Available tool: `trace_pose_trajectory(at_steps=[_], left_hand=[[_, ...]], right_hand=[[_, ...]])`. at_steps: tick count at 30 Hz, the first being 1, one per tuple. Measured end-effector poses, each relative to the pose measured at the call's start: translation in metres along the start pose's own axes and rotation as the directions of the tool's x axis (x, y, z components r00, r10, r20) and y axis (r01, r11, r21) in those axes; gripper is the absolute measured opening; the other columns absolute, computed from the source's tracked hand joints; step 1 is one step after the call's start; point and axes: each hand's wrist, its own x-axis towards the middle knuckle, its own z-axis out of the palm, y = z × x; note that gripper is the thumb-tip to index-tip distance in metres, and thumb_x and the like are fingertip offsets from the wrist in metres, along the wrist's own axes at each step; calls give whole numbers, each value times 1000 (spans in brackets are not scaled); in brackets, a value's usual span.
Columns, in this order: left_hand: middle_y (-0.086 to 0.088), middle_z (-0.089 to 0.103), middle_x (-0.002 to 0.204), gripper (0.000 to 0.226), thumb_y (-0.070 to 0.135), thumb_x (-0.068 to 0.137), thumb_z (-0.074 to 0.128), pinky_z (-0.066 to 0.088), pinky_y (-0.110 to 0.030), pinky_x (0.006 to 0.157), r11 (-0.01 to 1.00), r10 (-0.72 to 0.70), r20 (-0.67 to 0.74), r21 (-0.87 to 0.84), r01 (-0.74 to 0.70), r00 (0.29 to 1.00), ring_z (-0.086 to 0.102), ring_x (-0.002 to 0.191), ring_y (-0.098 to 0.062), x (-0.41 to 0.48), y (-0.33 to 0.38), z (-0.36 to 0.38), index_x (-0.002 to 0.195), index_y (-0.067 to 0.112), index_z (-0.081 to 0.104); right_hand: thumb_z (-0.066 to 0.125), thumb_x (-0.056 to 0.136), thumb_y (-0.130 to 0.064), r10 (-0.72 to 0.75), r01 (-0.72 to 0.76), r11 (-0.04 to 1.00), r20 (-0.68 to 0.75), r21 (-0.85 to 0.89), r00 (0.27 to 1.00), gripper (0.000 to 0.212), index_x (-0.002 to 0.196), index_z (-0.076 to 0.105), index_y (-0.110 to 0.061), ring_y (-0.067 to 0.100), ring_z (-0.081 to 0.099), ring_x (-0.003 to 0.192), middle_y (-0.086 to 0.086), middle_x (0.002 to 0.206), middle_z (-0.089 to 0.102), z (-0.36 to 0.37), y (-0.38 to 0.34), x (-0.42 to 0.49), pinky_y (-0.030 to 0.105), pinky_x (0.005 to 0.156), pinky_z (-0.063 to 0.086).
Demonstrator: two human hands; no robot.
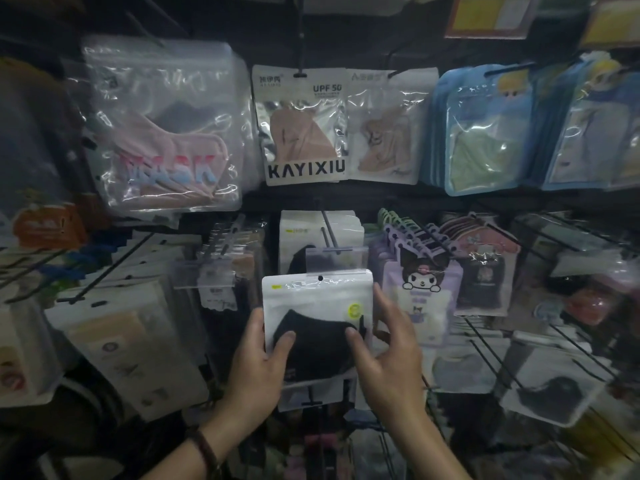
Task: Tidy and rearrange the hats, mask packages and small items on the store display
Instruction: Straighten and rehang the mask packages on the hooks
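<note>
A white mask package (317,299) with a black mask inside is held upright in front of the display, low in the middle. My left hand (258,358) grips its left edge, thumb on the front. My right hand (388,351) grips its right edge, thumb on the black mask. The package's top hole sits just under a clear price tag (336,259) at the tip of a peg hook (327,230). Behind it, more white packages (301,233) of the same kind hang on that hook.
The upper row holds a clear MASK bag (162,133), a KAYIXIU package (306,129) and blue packages (485,133). Purple cartoon packages (420,289) hang right of my hands. Bare black wire hooks (502,362) stick out at lower right. Beige packages (128,341) hang at left.
</note>
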Motion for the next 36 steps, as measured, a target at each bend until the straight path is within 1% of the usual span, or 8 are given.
trace_pose_trajectory(at_steps=[3,8,13,20,23,26,31,36], left_hand=[[4,78,121,44,6,104,66,60,-40,98,1000,23,19,-5,-23,1000,74,116,-15,1,3,4,125,45,61],[6,70,123,82,6,99,72,63,-26,87,990,138,-76,45,-135,988,76,107,-14,0,12,4,158,47,32],[3,67,135,78,5,100,70,62,-22,88,977,208,-61,60,-205,976,75,110,-16,1,17,8,148,60,42],[21,48,161,72,16,104,66,58,-55,108,957,206,13,208,-204,979,63,135,-29,13,13,8,157,57,39],[32,44,156,75,14,104,68,56,-46,111,930,214,32,298,-214,976,62,135,-20,15,11,8,160,54,37],[24,48,136,84,14,100,73,47,-6,98,895,156,81,410,-176,984,51,117,20,24,11,11,163,52,31],[7,34,145,102,22,95,78,42,-26,108,891,-12,96,452,-33,995,44,135,-11,54,3,30,163,61,13],[-7,18,167,100,22,96,76,36,-36,123,859,-37,45,511,9,998,34,155,-31,91,-7,45,168,48,11]], right_hand=[[79,96,-17,-41,42,999,-8,33,999,73,158,48,-42,2,56,132,-24,140,56,-1,1,4,44,107,55],[74,95,1,-213,218,976,-152,17,965,64,153,56,-18,3,58,102,4,114,60,0,-3,4,14,88,49],[71,95,8,-276,288,957,-204,31,939,58,150,57,-4,-1,55,96,10,110,56,1,-7,5,9,85,49],[74,95,5,-170,165,985,-141,-47,975,65,154,57,-17,-6,51,98,2,105,53,4,-5,16,2,91,38],[72,98,-1,-145,138,988,-105,-75,984,66,156,53,-26,-6,50,101,1,107,51,5,-5,22,1,92,35],[72,99,-16,-51,61,984,61,-169,997,79,165,36,-39,-1,48,103,-2,116,44,8,-6,38,8,95,42],[68,99,-29,101,-27,959,248,-283,964,90,170,13,-36,28,43,140,10,153,31,36,-9,72,41,118,44],[67,97,-28,133,-63,965,268,-255,954,102,169,-4,-37,39,22,160,21,171,9,61,3,99,49,127,36]])
